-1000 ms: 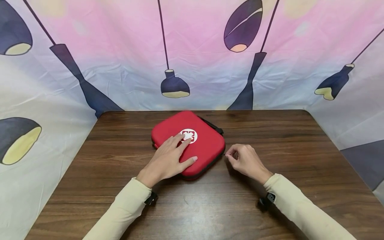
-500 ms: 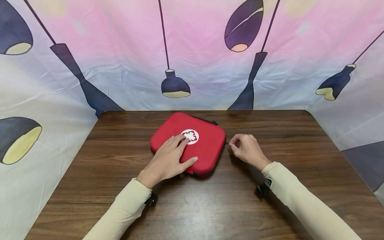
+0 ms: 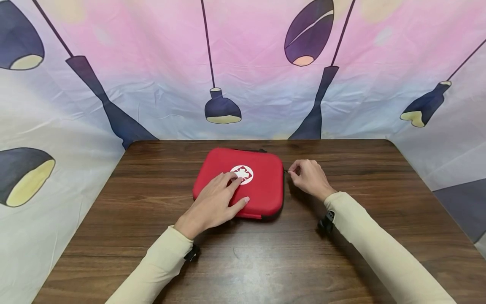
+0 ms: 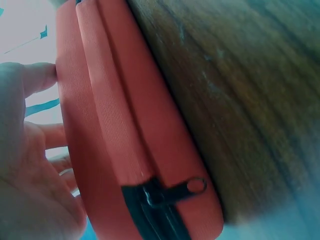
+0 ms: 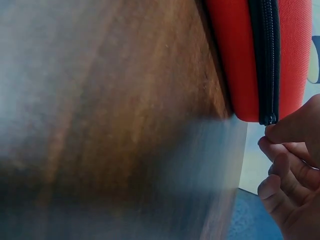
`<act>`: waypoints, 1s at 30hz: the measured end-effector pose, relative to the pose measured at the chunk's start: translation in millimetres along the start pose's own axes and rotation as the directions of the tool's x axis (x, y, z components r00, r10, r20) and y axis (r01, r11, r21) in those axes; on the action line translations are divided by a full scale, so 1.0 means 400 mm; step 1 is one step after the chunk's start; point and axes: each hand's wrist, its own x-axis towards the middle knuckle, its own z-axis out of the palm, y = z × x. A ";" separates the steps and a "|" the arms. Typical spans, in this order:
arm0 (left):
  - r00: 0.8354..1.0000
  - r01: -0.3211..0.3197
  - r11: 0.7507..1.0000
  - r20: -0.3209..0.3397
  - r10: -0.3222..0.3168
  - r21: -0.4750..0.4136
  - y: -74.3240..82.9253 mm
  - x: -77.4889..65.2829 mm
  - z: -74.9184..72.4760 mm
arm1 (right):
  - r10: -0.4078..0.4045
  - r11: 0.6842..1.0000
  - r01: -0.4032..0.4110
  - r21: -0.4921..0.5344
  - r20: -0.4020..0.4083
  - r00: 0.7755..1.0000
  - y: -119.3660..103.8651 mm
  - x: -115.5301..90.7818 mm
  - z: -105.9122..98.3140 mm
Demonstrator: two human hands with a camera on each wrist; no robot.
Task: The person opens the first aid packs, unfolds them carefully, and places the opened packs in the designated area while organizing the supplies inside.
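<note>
A red zippered case [image 3: 263, 185] with a white round emblem [image 3: 247, 174] lies flat on the wooden table. My left hand [image 3: 212, 198] rests on its lid with fingers spread, partly covering the emblem. At the case's right side my right hand [image 3: 309, 177] pinches a small zipper pull between thumb and forefinger. Close up in the right wrist view, the slider [image 5: 270, 119] sits at the case's corner, with the black zipper [image 5: 267, 55] running along the side behind it. Another zipper pull [image 4: 185, 191] hangs loose near a front corner in the left wrist view.
The brown table [image 3: 152, 253] reaches out on all sides of the case. A black strap handle [image 3: 248, 150] shows at the case's back edge. Behind the table hangs a cloth [image 3: 258, 55] printed with lamps.
The case has turned counterclockwise beneath my left hand, which stays nearly in place. My right hand has moved away from me along the right side, still pinching the pull.
</note>
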 end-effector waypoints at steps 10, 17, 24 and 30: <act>1.000 0.004 0.999 0.012 -0.004 -0.038 0.004 0.006 0.001 | 0.036 0.999 -0.036 0.001 0.030 0.999 0.012 0.035 0.007; 0.998 0.037 0.993 0.047 -0.032 -0.109 -0.003 0.005 0.005 | -0.005 1.000 0.004 0.010 0.049 0.999 0.022 0.039 0.012; 0.998 0.021 0.996 0.054 -0.016 -0.089 -0.003 0.003 0.006 | -0.042 0.999 0.042 -0.002 0.058 0.997 0.023 0.023 0.007; 0.998 0.032 0.996 0.060 -0.027 -0.080 -0.004 0.002 0.009 | -0.070 0.997 0.072 -0.025 0.051 0.996 0.017 0.002 0.004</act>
